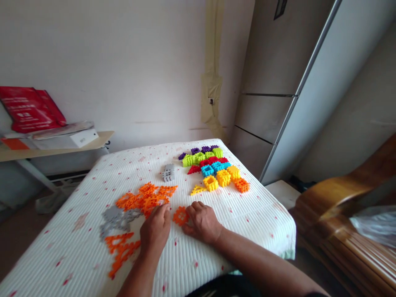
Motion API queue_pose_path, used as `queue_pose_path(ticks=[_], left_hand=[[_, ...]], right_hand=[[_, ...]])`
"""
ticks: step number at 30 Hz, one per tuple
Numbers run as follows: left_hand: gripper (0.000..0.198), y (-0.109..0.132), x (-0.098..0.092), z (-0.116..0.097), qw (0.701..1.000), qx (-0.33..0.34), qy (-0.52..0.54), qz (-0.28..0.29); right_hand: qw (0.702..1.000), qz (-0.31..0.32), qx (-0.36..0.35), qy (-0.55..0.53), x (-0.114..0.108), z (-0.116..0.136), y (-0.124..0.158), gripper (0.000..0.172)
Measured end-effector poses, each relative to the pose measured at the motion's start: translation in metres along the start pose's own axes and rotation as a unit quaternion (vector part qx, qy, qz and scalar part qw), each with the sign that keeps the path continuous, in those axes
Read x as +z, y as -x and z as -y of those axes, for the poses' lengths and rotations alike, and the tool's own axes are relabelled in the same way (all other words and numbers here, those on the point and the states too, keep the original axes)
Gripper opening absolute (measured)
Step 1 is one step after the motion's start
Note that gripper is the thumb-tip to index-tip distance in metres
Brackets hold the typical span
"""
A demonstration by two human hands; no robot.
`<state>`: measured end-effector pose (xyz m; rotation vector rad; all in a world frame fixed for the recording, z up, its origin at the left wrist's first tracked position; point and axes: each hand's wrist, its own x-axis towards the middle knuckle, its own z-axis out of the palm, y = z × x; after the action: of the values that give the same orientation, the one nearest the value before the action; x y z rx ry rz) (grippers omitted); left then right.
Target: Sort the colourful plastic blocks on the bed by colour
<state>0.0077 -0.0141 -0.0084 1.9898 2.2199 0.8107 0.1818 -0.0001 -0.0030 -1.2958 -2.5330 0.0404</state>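
My left hand (155, 232) rests on the white cloth, fingers curled down beside a pile of flat orange interlocking pieces (145, 199). My right hand (201, 222) lies next to it, fingers bent, touching one small orange piece (180, 215) that sits between both hands. Whether either hand actually grips it I cannot tell. Grey flat pieces (117, 218) lie left of my left hand, with more orange pieces (121, 249) below them. A small grey block (168, 172) stands further back.
A group of assembled cubes in purple, green, red, blue, yellow and orange (215, 167) sits at the far right of the cloth-covered table (247, 214). A yellow triangle piece (198, 190) lies near it. A shelf with red bags (29, 109) stands left; wooden furniture (346, 206) right.
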Motion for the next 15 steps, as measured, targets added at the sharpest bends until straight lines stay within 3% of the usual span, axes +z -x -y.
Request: queue_pose_path(ticks=[5,15], left_hand=[[0.035,-0.0004,-0.0014,-0.0009,0.999,-0.009,0.023,-0.039],[0.035,0.0004,-0.0043,-0.002,0.997,-0.016,0.059,-0.052]], right_hand=[[1.0,-0.001,0.0,-0.02,0.0009,-0.0026,0.0016,0.024],[0.999,-0.001,-0.015,-0.041,-0.0024,-0.0034,0.0018,0.021]])
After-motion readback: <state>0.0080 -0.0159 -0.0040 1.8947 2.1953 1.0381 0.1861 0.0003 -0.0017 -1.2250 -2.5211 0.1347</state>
